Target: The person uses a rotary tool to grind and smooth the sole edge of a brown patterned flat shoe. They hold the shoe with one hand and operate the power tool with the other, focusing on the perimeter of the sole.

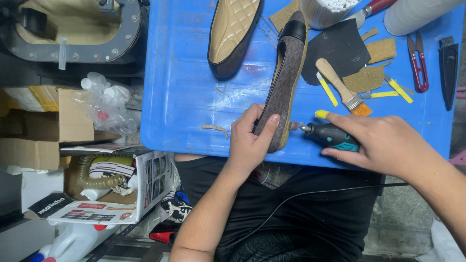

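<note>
Left hand (250,140) wrapped around a brown flat shoe (286,80) tipped on its side on the blue bench (184,87), right hand (383,140) gripping a small dark grinding tool (327,135), its tip just beside the shoe's edge, second shoe (232,34) far left, brush (342,87) and red snips (417,63) far right.

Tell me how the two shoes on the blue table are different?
The held shoe stands on its side edge, so its patterned outside shows; the other shoe lies flat, showing its tan quilted insole. The left hand grips the held shoe while the right hand brings a rotary tool to its sole edge; nothing touches the other shoe. Both are brown flats with dark trim, resting on the blue table.
</note>
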